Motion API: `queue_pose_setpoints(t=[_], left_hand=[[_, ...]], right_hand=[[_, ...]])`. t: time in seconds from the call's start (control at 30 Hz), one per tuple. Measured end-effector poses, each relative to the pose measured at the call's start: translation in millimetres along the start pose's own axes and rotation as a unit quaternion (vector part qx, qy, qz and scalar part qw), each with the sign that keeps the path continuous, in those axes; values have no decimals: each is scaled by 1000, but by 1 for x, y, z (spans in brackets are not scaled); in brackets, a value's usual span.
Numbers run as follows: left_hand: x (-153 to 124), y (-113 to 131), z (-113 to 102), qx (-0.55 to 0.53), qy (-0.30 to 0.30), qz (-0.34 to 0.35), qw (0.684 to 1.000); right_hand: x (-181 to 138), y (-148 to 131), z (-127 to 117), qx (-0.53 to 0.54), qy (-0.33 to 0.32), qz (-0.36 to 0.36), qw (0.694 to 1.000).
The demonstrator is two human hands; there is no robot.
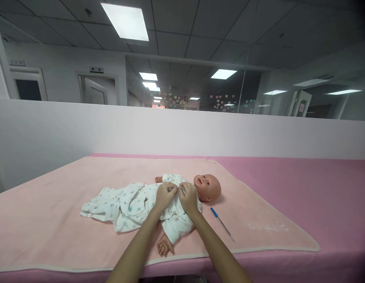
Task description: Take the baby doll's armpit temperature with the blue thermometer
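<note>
A baby doll (211,188) lies on its back, its head to the right and its legs to the left. It wears a white baby outfit (132,202) with a small green print. At the doll's chest, my left hand (167,193) pinches the front of the outfit. Just to its right, my right hand (187,196) is also closed on the cloth, close under the doll's chin. Both sets of fingertips nearly meet, and the exact bit of fabric between them is hidden. One doll hand (165,245) sticks out of the near sleeve.
A peach blanket (52,224) with a pale edge lies under the doll on a pink-covered table (332,204). Right of my right forearm rests a thin clear stick with a blue end (222,223). Behind stands a low white wall (182,131) with glass above.
</note>
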State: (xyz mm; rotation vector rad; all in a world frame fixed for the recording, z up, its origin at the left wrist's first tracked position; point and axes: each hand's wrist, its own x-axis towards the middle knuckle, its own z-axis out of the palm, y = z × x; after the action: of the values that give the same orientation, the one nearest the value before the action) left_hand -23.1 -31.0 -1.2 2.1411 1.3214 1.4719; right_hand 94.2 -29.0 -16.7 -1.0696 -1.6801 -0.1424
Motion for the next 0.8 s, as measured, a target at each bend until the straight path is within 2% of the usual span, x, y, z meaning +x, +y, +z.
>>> queue_pose_setpoints(t=[0.2, 0.37, 0.57, 0.8], left_hand=[[-4, -1, -1, 7, 26, 11, 1000], [-7, -3, -3, -76, 58, 3, 995], [-9, -4, -5, -120, 61, -21, 991], [-11, -3, -5, -114, 50, -27, 992]], right_hand=[[0, 3, 2, 10, -3, 6, 1000], [1, 3, 0, 29, -24, -3, 999], [-1, -5, -7, 28, -11, -33, 999], [-1, -5, -4, 2, -9, -67, 998]])
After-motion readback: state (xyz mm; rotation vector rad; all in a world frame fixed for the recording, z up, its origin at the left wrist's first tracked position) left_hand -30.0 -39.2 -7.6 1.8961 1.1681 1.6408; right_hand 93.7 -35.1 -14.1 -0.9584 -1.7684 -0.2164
